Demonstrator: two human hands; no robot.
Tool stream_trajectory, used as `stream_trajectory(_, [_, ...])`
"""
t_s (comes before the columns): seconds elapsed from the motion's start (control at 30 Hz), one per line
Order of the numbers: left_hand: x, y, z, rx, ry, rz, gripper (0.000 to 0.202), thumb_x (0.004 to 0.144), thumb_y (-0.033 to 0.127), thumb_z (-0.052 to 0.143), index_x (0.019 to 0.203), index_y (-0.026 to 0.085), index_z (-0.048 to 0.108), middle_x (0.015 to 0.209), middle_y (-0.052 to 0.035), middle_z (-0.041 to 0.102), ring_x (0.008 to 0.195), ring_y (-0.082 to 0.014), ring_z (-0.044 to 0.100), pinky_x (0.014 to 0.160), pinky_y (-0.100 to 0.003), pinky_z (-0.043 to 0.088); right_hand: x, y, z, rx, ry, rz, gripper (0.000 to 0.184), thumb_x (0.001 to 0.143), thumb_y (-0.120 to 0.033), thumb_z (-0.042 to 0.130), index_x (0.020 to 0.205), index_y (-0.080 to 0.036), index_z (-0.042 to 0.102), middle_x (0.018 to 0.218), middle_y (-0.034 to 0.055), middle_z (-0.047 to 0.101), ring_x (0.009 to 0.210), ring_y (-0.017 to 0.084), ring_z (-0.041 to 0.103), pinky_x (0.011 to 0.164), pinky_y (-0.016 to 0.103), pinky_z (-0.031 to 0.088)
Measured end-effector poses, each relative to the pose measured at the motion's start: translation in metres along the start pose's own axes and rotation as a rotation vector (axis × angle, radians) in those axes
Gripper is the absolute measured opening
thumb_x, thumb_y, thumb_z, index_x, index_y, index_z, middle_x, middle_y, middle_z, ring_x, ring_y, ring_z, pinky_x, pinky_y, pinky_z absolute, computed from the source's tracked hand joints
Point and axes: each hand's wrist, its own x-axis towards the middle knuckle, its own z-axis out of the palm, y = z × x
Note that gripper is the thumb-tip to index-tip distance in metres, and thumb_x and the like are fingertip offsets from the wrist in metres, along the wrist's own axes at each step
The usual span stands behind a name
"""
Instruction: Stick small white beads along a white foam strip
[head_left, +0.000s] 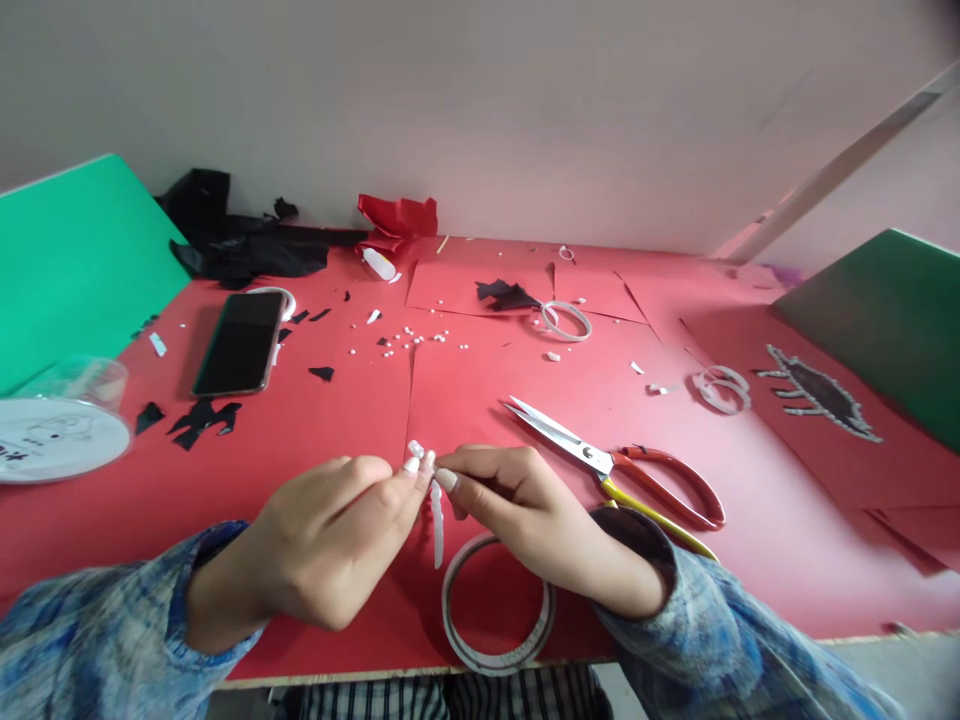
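My left hand [337, 535] and my right hand [525, 510] meet at the fingertips above the red table, both closed in a pinch. Between them is a thin white strip of tape [438, 530], its tail hanging down below the fingertips. A small crumpled white bit [416, 450] shows at the tips of my left fingers. How the strip runs inside the pinch is hidden. Just below my right hand lies a tape roll [499, 660] near the front edge. Scissors [592, 455] with red and yellow handles lie open beyond my right wrist.
A phone [240, 345] and black scraps [202, 422] lie left, beside a round lid [60, 440] and green board [82, 270]. White beads [409, 340] are scattered mid-table. A glue bottle [379, 264] lies behind. Tape rings [721, 390] and a bead-edged black shape [821, 390] lie right.
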Motion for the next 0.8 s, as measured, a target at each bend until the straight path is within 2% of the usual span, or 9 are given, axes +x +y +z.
stream_trajectory(0.2, [-0.0019,0.0004,0.0037,-0.085,0.061,-0.143,0.019,0.08,0.004,0.063,0.096,0.013,0.066,0.075,-0.0028,0.065,0.067,-0.0153,0.056,0.055,-0.028,0.05,-0.0011,-0.0015,-0.0009,0.003,-0.02,0.013,0.024,0.091,-0.024,0.045,0.087,-0.013,0.066,0.077,0.0027,0.058,0.07,0.012,0.049,0.064,0.024,0.043])
stream_trajectory(0.27, [-0.0014,0.0002,0.0034,-0.073,0.064,-0.15,0.02,0.079,0.003,0.064,0.095,0.015,0.067,0.076,-0.0023,0.065,0.066,-0.0156,0.056,0.055,-0.028,0.049,-0.0012,-0.0018,-0.0012,0.008,-0.024,0.022,0.025,0.091,-0.025,0.045,0.086,-0.013,0.066,0.075,0.0025,0.058,0.07,0.012,0.05,0.065,0.025,0.043])
stream_trajectory(0.33, [-0.0012,-0.0001,0.0027,-0.047,0.034,-0.12,0.018,0.081,0.005,0.062,0.096,0.015,0.067,0.08,-0.0032,0.066,0.068,-0.0162,0.056,0.057,-0.029,0.05,-0.0012,-0.0017,-0.0012,0.016,-0.025,0.029,0.025,0.091,-0.025,0.045,0.087,-0.013,0.066,0.073,0.0021,0.057,0.07,0.012,0.05,0.066,0.025,0.044])
stream_trajectory(0.43, [-0.0007,-0.0004,0.0016,-0.004,0.011,-0.039,0.014,0.082,0.007,0.061,0.096,0.008,0.066,0.084,-0.0068,0.067,0.071,-0.0176,0.058,0.059,-0.03,0.05,-0.0009,-0.0011,-0.0008,0.013,-0.013,0.028,0.024,0.091,-0.024,0.045,0.086,-0.014,0.066,0.072,0.0016,0.056,0.072,0.012,0.051,0.067,0.025,0.044])
stream_trajectory(0.6, [0.004,0.0008,-0.0006,0.089,-0.002,0.072,0.012,0.082,0.002,0.057,0.087,0.002,0.068,0.079,-0.0101,0.067,0.067,-0.0185,0.057,0.053,-0.031,0.047,-0.0001,0.0003,0.0008,-0.01,0.005,0.014,0.022,0.09,-0.022,0.045,0.084,-0.014,0.065,0.073,0.0011,0.055,0.068,0.011,0.047,0.063,0.024,0.042])
stream_trajectory(0.8, [0.0071,0.0089,0.0004,0.156,-0.05,0.085,0.012,0.079,0.001,0.058,0.086,-0.001,0.067,0.076,-0.01,0.065,0.064,-0.0191,0.057,0.051,-0.032,0.045,0.0001,-0.0018,0.004,-0.014,0.014,-0.042,0.023,0.091,-0.023,0.045,0.078,-0.013,0.06,0.068,-0.0011,0.048,0.062,0.009,0.04,0.058,0.023,0.038])
